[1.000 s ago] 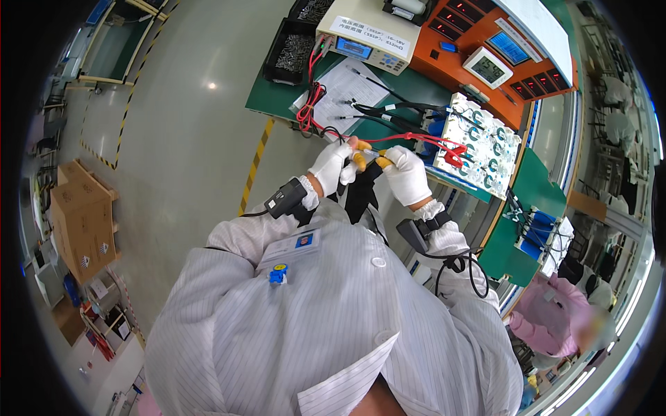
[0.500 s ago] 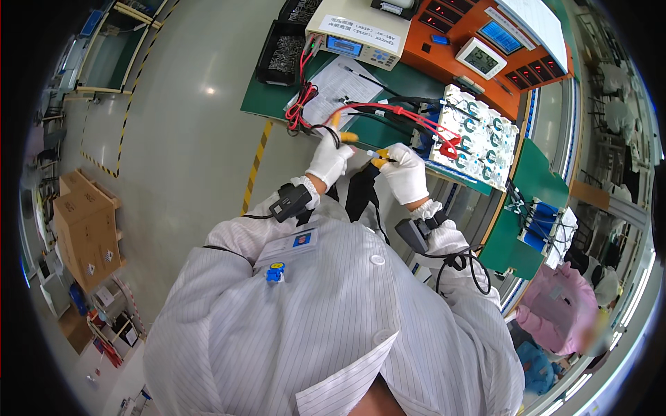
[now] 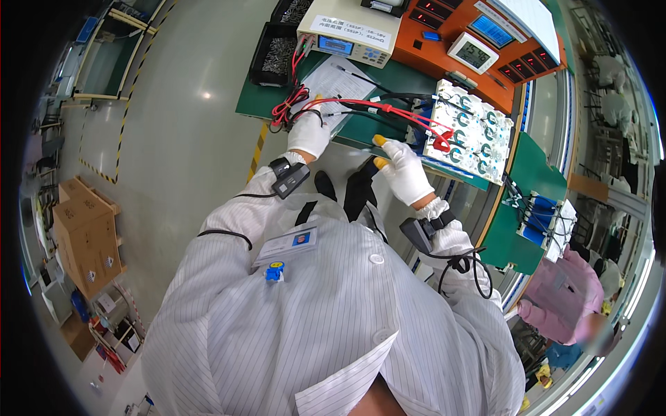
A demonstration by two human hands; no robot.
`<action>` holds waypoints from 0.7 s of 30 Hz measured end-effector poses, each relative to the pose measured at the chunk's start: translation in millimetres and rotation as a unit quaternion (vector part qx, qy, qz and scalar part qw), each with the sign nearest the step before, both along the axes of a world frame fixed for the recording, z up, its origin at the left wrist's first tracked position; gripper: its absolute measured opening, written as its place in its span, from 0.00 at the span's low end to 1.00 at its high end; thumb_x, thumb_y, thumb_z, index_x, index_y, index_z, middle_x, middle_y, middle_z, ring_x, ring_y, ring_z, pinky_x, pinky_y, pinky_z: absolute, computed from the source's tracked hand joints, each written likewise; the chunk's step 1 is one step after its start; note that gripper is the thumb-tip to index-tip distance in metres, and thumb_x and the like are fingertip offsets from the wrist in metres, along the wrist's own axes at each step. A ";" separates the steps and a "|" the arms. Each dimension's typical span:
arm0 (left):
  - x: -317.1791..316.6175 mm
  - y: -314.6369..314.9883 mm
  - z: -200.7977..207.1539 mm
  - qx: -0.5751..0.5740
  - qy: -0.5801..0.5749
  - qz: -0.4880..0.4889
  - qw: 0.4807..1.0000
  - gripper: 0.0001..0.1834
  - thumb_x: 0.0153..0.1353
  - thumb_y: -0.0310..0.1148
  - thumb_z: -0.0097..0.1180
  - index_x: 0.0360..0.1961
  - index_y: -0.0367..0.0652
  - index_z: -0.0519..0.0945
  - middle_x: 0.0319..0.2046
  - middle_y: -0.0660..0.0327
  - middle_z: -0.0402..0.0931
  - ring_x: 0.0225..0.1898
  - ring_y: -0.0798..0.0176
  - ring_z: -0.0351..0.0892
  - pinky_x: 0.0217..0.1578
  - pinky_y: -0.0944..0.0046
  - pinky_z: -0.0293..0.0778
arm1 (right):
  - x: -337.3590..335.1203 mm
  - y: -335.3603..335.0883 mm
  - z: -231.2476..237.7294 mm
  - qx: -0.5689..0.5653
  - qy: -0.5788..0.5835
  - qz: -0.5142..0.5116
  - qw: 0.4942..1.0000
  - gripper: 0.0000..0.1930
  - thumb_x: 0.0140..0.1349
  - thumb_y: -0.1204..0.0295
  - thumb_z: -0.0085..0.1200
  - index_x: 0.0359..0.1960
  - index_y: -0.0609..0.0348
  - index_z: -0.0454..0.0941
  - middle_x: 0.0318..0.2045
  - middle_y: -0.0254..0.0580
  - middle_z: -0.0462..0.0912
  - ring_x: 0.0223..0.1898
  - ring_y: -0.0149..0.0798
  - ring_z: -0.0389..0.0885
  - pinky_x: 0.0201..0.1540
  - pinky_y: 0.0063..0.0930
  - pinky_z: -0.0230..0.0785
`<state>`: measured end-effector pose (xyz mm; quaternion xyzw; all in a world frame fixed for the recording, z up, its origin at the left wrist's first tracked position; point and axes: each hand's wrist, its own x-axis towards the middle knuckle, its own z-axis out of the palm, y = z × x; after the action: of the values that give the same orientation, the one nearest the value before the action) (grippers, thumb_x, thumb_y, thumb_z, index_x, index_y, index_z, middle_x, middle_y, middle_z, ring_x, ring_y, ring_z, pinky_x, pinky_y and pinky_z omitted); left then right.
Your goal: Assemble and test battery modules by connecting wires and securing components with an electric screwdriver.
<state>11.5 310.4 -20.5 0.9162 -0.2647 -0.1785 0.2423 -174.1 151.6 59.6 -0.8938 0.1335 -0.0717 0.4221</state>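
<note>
Both my hands wear white gloves with yellow fingertips. My left hand (image 3: 309,136) is over the near edge of the green bench, closed on a thin black test lead that loops across its fingers. Beside it lie coiled red leads (image 3: 290,104), and a red cable (image 3: 361,104) arches from there to a white block (image 3: 479,132) with dark green ring-shaped parts. My right hand (image 3: 406,173) is just off the bench edge, left of this block, its thumb and finger apart with nothing visible between them.
A beige meter (image 3: 347,31) and black bins (image 3: 276,55) of small metal parts stand at the back. Near them are a paper sheet (image 3: 340,80) and an orange console (image 3: 444,48) with a white clock (image 3: 473,53). Another person in pink (image 3: 565,295) is at right.
My left hand has moved left and farther over the bench, the black lead with it. The right hand's fingers have spread, and a small light-coloured piece at its fingertips no longer shows there.
</note>
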 end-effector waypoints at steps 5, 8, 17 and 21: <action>14.2 -4.5 -9.2 0.096 0.029 -0.026 0.995 0.17 0.58 0.41 0.55 0.45 0.45 0.79 0.35 0.45 0.81 0.40 0.42 0.81 0.39 0.46 0.76 | -8.3 -4.9 38.8 0.013 0.047 -0.054 0.997 0.12 0.56 0.72 0.63 0.41 0.62 0.80 0.34 0.47 0.81 0.36 0.46 0.81 0.40 0.31 0.73; 19.2 -8.0 0.1 0.129 0.055 -0.060 0.988 0.15 0.57 0.39 0.55 0.42 0.43 0.79 0.35 0.45 0.81 0.37 0.41 0.81 0.38 0.46 0.76 | -29.2 -23.3 48.8 0.025 -0.007 -0.092 0.995 0.11 0.59 0.70 0.62 0.23 0.61 0.75 0.19 0.42 0.73 0.20 0.40 0.71 0.25 0.29 0.64; -10.5 3.0 -9.5 -0.068 0.035 0.011 0.997 0.11 0.53 0.33 0.56 0.36 0.39 0.78 0.28 0.45 0.79 0.33 0.41 0.80 0.36 0.49 0.74 | -18.7 -46.9 86.8 -0.046 -0.135 -0.217 0.966 0.21 0.51 0.73 0.69 0.46 0.63 0.75 0.31 0.35 0.74 0.28 0.29 0.69 0.33 0.25 0.67; -22.2 7.0 -2.3 -0.089 0.103 0.046 0.990 0.11 0.52 0.32 0.58 0.36 0.38 0.81 0.30 0.45 0.80 0.35 0.42 0.81 0.37 0.52 0.76 | -19.1 -66.7 76.5 0.008 -0.001 -0.172 0.985 0.23 0.53 0.79 0.66 0.52 0.61 0.75 0.35 0.38 0.78 0.33 0.29 0.76 0.39 0.23 0.71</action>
<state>-10.7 317.4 -22.7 0.8789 -0.2108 -0.2360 0.3569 -193.2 84.8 136.1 -0.8542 0.2853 -0.1433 0.4103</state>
